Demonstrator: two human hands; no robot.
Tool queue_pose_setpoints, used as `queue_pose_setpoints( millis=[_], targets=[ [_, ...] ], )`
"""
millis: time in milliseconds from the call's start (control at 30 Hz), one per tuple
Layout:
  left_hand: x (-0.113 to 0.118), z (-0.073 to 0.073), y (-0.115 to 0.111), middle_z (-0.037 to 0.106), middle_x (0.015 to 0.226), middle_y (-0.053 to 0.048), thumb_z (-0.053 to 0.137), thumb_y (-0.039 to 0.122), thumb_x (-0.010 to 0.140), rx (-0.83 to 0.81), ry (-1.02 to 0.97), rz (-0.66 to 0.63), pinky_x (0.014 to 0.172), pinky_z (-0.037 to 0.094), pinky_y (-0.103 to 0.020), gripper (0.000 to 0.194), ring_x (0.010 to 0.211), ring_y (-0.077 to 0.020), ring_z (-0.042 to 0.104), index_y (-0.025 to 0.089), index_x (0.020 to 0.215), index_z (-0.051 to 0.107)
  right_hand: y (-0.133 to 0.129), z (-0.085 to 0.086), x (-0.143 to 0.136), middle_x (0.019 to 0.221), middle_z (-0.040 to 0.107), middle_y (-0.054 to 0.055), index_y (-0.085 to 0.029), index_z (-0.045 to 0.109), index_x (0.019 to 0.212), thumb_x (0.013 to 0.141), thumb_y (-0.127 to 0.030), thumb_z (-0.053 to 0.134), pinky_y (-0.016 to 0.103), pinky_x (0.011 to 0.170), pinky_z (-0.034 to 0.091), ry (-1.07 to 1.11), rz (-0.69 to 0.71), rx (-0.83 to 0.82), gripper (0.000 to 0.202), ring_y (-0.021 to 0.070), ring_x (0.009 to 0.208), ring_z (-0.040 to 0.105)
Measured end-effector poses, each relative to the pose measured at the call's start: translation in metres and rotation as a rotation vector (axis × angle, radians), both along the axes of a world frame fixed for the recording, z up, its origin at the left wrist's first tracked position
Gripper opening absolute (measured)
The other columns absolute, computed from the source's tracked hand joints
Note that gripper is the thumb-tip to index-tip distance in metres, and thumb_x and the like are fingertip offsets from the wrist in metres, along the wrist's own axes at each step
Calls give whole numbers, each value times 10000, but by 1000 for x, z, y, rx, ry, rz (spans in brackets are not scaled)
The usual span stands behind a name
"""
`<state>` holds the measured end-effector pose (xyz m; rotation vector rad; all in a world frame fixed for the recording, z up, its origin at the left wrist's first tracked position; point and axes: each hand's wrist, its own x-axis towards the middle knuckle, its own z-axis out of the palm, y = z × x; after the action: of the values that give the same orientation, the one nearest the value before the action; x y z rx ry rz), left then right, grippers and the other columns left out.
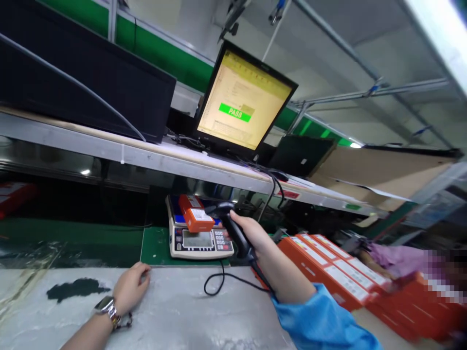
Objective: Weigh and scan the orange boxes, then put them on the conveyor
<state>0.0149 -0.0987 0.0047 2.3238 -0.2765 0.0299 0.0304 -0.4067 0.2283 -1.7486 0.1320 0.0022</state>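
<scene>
The orange box (195, 218) is lying on the scale (199, 240), and the right hand (251, 233) is gripping the scanner (233, 228), fingers wrapped around its handle, its head beside the box. The monitor (242, 104) is showing PASS, so this box's check looks done. More orange boxes (335, 272) are waiting at the right. The left hand (131, 289) is resting loosely curled on the table (182, 311), holding nothing.

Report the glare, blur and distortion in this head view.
Head view: wide-angle lens bends the shelf and tilts the monitor, whose screen is bright yet readable; glare streaks the grey bench; right edge is blurred and pixelated; right hand and scanner stay sharp.
</scene>
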Motion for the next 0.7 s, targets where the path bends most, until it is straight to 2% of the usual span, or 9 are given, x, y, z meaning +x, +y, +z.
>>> queue_pose_setpoints(
  millis=[67, 133, 233, 300, 367, 467, 567, 633, 700],
  targets=[
    [3, -7, 2, 602, 985, -60, 408, 269, 816, -103, -33, 40, 711, 442, -309, 273, 744, -171, 573, 191, 970, 619, 8, -27, -8, 635, 640, 96, -106, 674, 850, 895, -600, 550, 235, 508, 467, -49, 117, -115, 511, 180, 536, 583],
    [7, -13, 4, 600, 991, -72, 410, 326, 806, -228, -92, 95, 749, 475, -327, 293, 790, -189, 589, 187, 959, 618, 25, -70, -22, 671, 648, 82, -120, 672, 880, 853, -630, 560, 260, 562, 477, -151, 250, -290, 522, 212, 614, 609],
    [12, -18, 8, 612, 962, -83, 419, 399, 790, -343, -160, 162, 765, 503, -357, 321, 813, -214, 603, 186, 916, 624, 58, -140, -44, 955, 674, 96, -155, 681, 1045, 797, -462, 682, 340, 781, 502, -367, 387, -685, 395, 288, 881, 626],
    [13, -20, 9, 622, 958, -86, 432, 419, 775, -366, -182, 176, 751, 513, -366, 327, 810, -221, 609, 190, 894, 632, 75, -162, -46, 1010, 667, 105, -169, 673, 1106, 732, -413, 783, 366, 816, 502, -421, 457, -891, 460, 306, 900, 623],
    [13, -19, 8, 631, 946, -87, 444, 426, 765, -355, -187, 166, 741, 519, -368, 328, 798, -222, 612, 192, 885, 640, 86, -150, -33, 1084, 647, 119, -168, 653, 1152, 768, -400, 775, 358, 864, 493, -509, 423, -960, 465, 298, 964, 611],
    [13, -15, 7, 640, 909, -83, 445, 420, 757, -291, -167, 137, 746, 525, -370, 328, 784, -220, 614, 195, 881, 649, 93, -86, 13, 1311, 515, 160, -134, 572, 1270, 911, -395, 615, 360, 1045, 367, -652, 100, -1057, 446, 280, 1223, 461],
    [13, -8, 9, 658, 880, -72, 455, 434, 738, -229, -136, 94, 756, 533, -369, 338, 772, -220, 620, 200, 876, 657, 94, -26, 68, 1415, 356, 249, -86, 462, 1374, 886, -603, 583, 511, 1054, 316, -284, -123, -1267, 721, 398, 1301, 339],
    [13, -1, 12, 675, 854, -64, 475, 479, 716, -218, -114, 67, 750, 542, -366, 364, 763, -225, 629, 205, 866, 662, 90, -10, 94, 1281, 464, 289, -49, 546, 1278, 785, -623, 684, 525, 934, 421, -61, -93, -1263, 769, 442, 1183, 456],
    [14, 4, 16, 695, 849, -58, 499, 533, 686, -235, -85, 56, 749, 552, -365, 403, 780, -238, 645, 212, 862, 666, 81, -11, 104, 1172, 539, 252, -81, 596, 1215, 725, -557, 741, 467, 844, 476, 5, -45, -1226, 699, 410, 1076, 540]
  ],
)
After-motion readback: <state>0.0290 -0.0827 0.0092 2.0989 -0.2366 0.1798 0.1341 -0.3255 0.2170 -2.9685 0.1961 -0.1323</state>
